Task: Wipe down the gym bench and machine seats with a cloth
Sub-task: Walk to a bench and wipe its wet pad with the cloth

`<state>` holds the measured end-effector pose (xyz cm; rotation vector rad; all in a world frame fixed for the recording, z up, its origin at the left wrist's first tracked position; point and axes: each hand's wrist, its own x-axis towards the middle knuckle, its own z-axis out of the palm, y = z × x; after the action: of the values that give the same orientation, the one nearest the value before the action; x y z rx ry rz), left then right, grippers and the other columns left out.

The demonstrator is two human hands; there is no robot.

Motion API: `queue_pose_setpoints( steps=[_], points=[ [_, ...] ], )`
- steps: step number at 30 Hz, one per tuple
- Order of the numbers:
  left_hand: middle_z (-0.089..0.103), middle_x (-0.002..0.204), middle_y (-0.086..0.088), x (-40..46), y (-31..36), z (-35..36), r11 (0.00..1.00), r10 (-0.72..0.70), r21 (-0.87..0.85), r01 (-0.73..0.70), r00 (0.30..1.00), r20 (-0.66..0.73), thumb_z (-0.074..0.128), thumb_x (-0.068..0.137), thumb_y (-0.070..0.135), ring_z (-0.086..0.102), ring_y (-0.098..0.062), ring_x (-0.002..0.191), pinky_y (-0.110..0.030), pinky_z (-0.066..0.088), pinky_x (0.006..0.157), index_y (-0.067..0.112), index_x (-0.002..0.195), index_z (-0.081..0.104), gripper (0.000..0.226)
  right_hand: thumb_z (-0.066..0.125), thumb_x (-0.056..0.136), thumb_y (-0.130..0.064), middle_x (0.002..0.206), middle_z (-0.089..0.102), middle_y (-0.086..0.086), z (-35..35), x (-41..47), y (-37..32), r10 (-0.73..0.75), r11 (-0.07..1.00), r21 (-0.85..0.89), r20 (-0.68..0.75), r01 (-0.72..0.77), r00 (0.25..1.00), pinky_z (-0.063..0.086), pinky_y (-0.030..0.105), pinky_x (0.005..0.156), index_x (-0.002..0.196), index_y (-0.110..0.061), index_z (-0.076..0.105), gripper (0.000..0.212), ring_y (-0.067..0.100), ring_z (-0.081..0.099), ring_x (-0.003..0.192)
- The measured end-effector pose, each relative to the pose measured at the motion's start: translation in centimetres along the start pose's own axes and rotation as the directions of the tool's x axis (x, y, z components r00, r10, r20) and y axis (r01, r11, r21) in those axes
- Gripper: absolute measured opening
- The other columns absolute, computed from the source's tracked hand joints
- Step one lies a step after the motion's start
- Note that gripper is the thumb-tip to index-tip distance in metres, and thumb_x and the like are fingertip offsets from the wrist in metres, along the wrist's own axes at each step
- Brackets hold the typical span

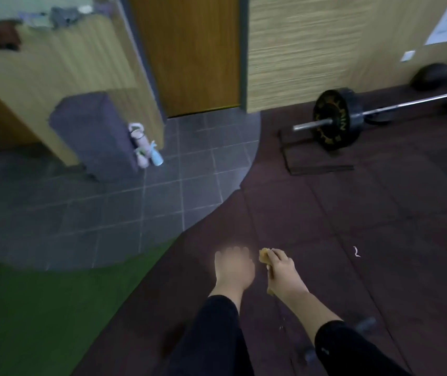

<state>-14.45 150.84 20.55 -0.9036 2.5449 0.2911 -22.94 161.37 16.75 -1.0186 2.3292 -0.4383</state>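
Note:
Both my hands reach out low in the middle of the head view, over dark rubber floor. My right hand grips a yellow cloth, which sticks out above the fingers and below the palm. Just left of it, my left hand is held flat with its back up and fingers stretched forward, holding nothing. The two hands are close but apart. No bench or machine seat is in view. The picture is blurred.
A loaded barbell lies on the floor at the right. A grey padded block with spray bottles beside it stands at the left by a wooden counter. A wooden door is ahead. Green turf lies at the lower left.

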Motion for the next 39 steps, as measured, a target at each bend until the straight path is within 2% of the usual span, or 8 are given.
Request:
queue_pose_setpoints(
  steps=[5,9,16,23,28,31,35,39],
  points=[
    [0.053,0.133,-0.003,10.2,2.7,-5.4,0.979,0.172,0.109,-0.173,0.985,0.023,0.028,0.102,0.033,0.046,-0.023,0.123,-0.042,0.033,0.099,0.019,0.136,0.044,0.04,0.042,0.093,-0.002,0.144,0.026,0.0,-5.0,6.5,2.3,0.155,0.984,0.113,-0.126,-0.141,0.98,0.048,0.03,0.091,0.14,-0.018,0.032,0.051,0.022,0.032,0.12],
    [0.052,0.134,-0.002,16.0,8.4,-8.7,0.923,0.332,0.181,-0.339,0.941,0.07,0.029,0.102,0.034,0.045,-0.023,0.125,-0.042,0.031,0.1,0.02,0.138,0.043,0.041,0.042,0.093,-0.004,0.146,0.026,0.002,-9.3,9.5,5.8,0.338,0.932,0.217,-0.228,-0.291,0.913,0.046,0.031,0.095,0.141,-0.015,0.03,0.051,0.024,0.033,0.121],
    [0.05,0.138,-0.002,24.3,23.2,-11.9,0.767,0.557,0.28,-0.577,0.816,0.154,0.028,0.102,0.035,0.043,-0.022,0.128,-0.042,0.029,0.103,0.021,0.142,0.04,0.044,0.035,0.098,-0.008,0.149,0.024,0.003,-16.5,12.4,16.5,0.576,0.808,0.358,-0.319,-0.468,0.753,0.033,0.03,0.105,0.144,-0.012,0.027,0.047,0.026,0.031,0.127],
    [0.05,0.138,0.0,29.1,40.0,-14.5,0.644,0.682,0.322,-0.694,0.712,0.169,0.028,0.103,0.035,0.043,-0.02,0.128,-0.039,0.029,0.103,0.023,0.141,0.041,0.042,0.038,0.095,-0.007,0.146,0.027,0.003,-25.4,11.6,28.9,0.643,0.764,0.358,-0.343,-0.537,0.685,0.032,0.029,0.104,0.142,-0.016,0.029,0.048,0.028,0.035,0.123],
    [0.051,0.135,0.0,30.0,50.3,-15.2,0.511,0.768,0.353,-0.784,0.601,0.221,0.029,0.102,0.034,0.044,-0.021,0.126,-0.04,0.031,0.099,0.023,0.137,0.044,0.04,0.043,0.092,-0.004,0.146,0.028,0.004,-29.9,9.6,36.0,0.78,0.624,0.484,-0.332,-0.614,0.531,0.033,0.029,0.101,0.14,-0.014,0.031,0.05,0.029,0.035,0.12],
    [0.053,0.133,-0.001,30.8,56.4,-15.1,0.409,0.807,0.378,-0.831,0.522,0.274,0.03,0.101,0.035,0.045,-0.022,0.124,-0.041,0.032,0.098,0.023,0.135,0.045,0.039,0.052,0.088,-0.003,0.141,0.031,0.001,-32.1,8.7,40.2,0.84,0.541,0.551,-0.312,-0.635,0.444,0.041,0.031,0.094,0.136,-0.016,0.035,0.053,0.028,0.037,0.116],
    [0.051,0.134,-0.001,32.2,65.3,-14.7,0.245,0.852,0.395,-0.885,0.391,0.348,0.028,0.102,0.036,0.045,-0.022,0.125,-0.042,0.03,0.1,0.023,0.138,0.043,0.041,0.046,0.089,0.0,0.139,0.032,0.0,-34.8,7.9,46.3,0.913,0.408,0.659,-0.287,-0.632,0.291,0.049,0.034,0.083,0.132,-0.016,0.038,0.047,0.026,0.036,0.115],
    [0.05,0.135,-0.002,32.6,74.8,-14.6,0.055,0.877,0.399,-0.915,0.236,0.419,0.028,0.102,0.036,0.044,-0.023,0.125,-0.043,0.031,0.1,0.023,0.138,0.042,0.041,0.042,0.091,-0.003,0.139,0.033,0.0,-37.7,6.6,51.4,0.957,0.279,0.736,-0.264,-0.616,0.118,0.051,0.035,0.084,0.133,-0.015,0.039,0.044,0.026,0.037,0.116]
  ],
)
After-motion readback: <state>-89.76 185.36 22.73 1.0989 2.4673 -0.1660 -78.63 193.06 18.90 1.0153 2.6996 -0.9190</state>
